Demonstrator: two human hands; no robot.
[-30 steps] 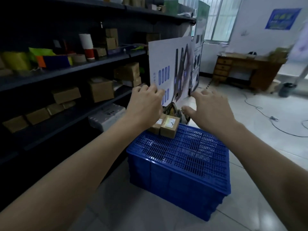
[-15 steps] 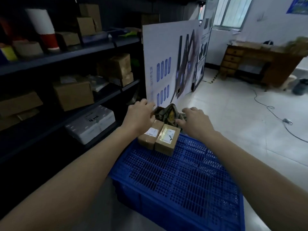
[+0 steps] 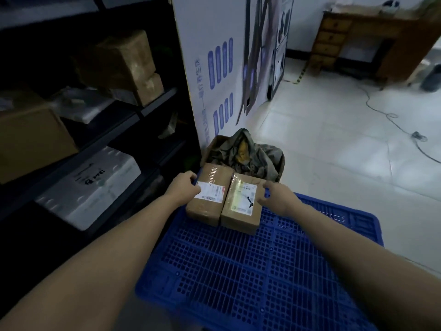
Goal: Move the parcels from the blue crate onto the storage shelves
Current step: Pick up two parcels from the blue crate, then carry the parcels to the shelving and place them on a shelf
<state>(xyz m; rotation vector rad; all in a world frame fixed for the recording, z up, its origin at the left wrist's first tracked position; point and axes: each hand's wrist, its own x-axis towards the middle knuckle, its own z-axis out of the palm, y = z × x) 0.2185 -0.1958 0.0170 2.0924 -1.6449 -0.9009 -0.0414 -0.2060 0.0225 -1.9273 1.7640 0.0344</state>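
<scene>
Parcels [image 3: 223, 199] at the blue crate's [image 3: 262, 271] far-left corner: left hand [image 3: 183, 187] and right hand [image 3: 278, 195] grasp their outer sides, so press inward evenly and lift both level.

Left hand [image 3: 185, 188]: fingertips curl over the far-left edge of the left parcel [image 3: 210, 194] and drop out of sight behind it. Right hand [image 3: 276, 195]: fingers hidden past the right side of the right parcel [image 3: 243, 204]; contact there cannot be confirmed. Both arms cut off by the bottom edge.

Crate [image 3: 250, 271]: near corners run out of frame at the bottom; side walls not visible.

Labels on both parcels too small to read (print blurred). Shelves [image 3: 100, 139]: very dark, contents smeared, upper tiers cropped. Bundle [image 3: 245, 151] behind the parcels: material unclear. Desk [image 3: 358, 34] cropped top right.
</scene>
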